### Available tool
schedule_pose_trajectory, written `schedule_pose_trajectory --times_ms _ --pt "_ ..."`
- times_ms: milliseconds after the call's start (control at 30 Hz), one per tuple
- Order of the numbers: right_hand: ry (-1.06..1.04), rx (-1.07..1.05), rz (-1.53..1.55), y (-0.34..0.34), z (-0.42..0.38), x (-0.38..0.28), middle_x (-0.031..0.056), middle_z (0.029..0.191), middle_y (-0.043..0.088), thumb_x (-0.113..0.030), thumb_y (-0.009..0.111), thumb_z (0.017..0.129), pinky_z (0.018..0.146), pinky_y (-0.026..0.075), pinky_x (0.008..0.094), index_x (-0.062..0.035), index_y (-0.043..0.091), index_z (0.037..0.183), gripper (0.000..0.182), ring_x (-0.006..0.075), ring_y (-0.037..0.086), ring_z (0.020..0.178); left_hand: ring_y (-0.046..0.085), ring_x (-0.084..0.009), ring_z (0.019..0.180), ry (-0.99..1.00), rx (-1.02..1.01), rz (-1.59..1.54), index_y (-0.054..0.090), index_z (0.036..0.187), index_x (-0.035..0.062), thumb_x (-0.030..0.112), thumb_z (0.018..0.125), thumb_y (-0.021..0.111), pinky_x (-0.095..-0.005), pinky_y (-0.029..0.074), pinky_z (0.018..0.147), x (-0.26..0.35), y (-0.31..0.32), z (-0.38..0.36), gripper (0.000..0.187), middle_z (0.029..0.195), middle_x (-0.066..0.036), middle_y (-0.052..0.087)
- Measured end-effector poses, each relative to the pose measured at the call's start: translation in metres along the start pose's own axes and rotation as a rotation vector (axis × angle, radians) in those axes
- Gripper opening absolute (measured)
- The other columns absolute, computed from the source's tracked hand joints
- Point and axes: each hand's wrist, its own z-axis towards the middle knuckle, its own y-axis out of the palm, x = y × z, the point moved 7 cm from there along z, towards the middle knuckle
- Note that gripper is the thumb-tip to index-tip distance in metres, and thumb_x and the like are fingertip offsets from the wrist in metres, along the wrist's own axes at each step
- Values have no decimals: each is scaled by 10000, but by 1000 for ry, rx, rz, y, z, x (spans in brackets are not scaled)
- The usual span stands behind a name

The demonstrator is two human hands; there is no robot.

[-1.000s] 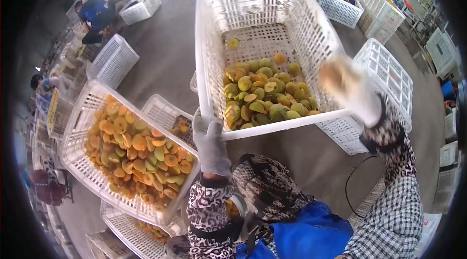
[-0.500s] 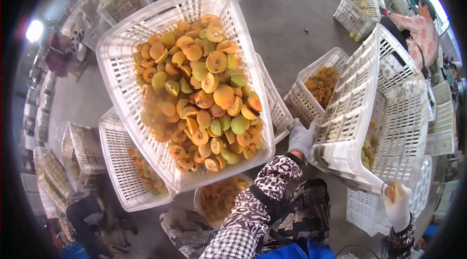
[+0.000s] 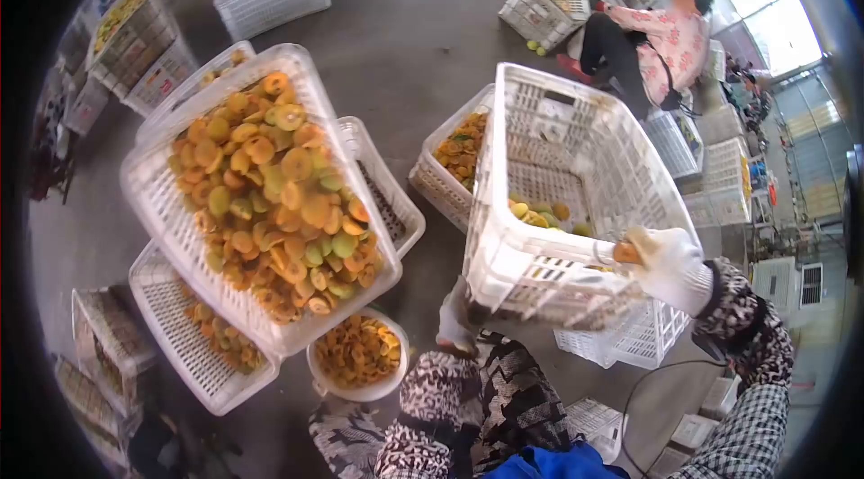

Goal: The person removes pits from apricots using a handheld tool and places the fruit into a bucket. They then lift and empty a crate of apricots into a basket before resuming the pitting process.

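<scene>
A white slatted plastic crate [image 3: 589,132] stands tilted before me, with several yellow-green fruits [image 3: 540,213] in its bottom. My right hand [image 3: 670,267], in a white glove, is closed at the crate's near right rim. A small orange-brown piece [image 3: 625,252] shows at its fingers, with a thin metal-looking curve beside it. My left hand [image 3: 456,321], in a greyish glove, grips the crate's lower left corner, its fingers partly hidden. Left of it, a large white crate [image 3: 292,339] holds many halved orange and green fruits [image 3: 270,182].
A white bucket [image 3: 400,366] of cut fruit stands by my knees. Below the large crate sits another crate [image 3: 148,276]; a crate with orange pieces [image 3: 432,177] lies behind the tilted one. A person [image 3: 661,38] in a pink patterned top sits at the back right among crates.
The tilted crate has swung left and turned more upright, its open top now facing me. Both hands moved left with it, and my view has turned to the right.
</scene>
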Motion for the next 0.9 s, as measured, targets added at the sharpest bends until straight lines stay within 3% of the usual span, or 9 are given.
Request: schedule_pose_trajectory --times_ms 100,167,233,300,367,400,467,533,900 --pt "42 45 155 -64 -26 -7 173 789 658 -110 707 740 614 522 421 -60 582 979 275 398 651 725 628 -286 1060 92 83 33 521 1289 -8 457 968 506 -449 537 892 27 24 -91 565 1244 -139 616" --pt "198 70 194 -112 -49 -5 151 695 635 -72 690 719 554 499 351 -22 619 841 150 277 638 593 640 -307 1028 37 -112 -282 525 1269 -22 443 945 540 -481 530 909 61 67 -161 567 1228 -147 623" --pt "361 144 339 -163 -78 -16 164 689 629 -112 727 708 566 493 346 -10 616 792 173 255 643 605 613 -318 1092 141 -291 -139 514 1290 -18 448 934 539 -496 483 981 115 99 -227 587 1261 -159 603" --pt "328 74 350 -170 -102 -37 163 703 640 -138 734 723 591 502 345 -10 621 812 193 251 654 630 548 -305 1200 63 -490 -232 476 1341 -5 496 925 519 -487 459 1016 140 143 -288 653 1327 -192 546" --pt "291 32 370 -173 -119 -67 162 717 652 -165 741 737 616 511 343 -11 625 833 215 247 665 656 566 -269 1169 293 -452 -261 493 1307 -10 401 996 469 -421 478 1001 146 113 -291 515 1282 -173 565" --pt "319 -16 368 -171 -125 -86 162 734 662 -177 735 753 640 519 346 -10 630 851 220 253 674 680 520 -308 1225 590 -700 202 450 1382 20 589 906 457 -458 405 1064 145 60 -269 743 1365 -161 518" --pt "338 -36 344 -177 -123 -115 163 750 672 -188 729 769 663 527 348 -9 634 869 226 258 683 704 519 -308 1226 357 -348 -66 449 1383 20 587 905 459 -456 405 1065 143 28 -264 742 1365 -161 518" --pt "415 -39 342 -182 -128 -131 168 774 681 -199 717 785 707 537 350 -10 640 903 236 265 693 740 518 -307 1227 304 -253 -171 448 1384 20 584 904 461 -455 404 1065 141 11 -272 741 1365 -162 518" --pt "272 131 229 -268 -232 -261 157 685 618 -72 680 765 585 490 343 -1 598 870 151 282 663 637 511 -306 1234 425 -175 -301 442 1390 20 568 898 473 -446 402 1068 194 -64 -373 736 1363 -164 516"
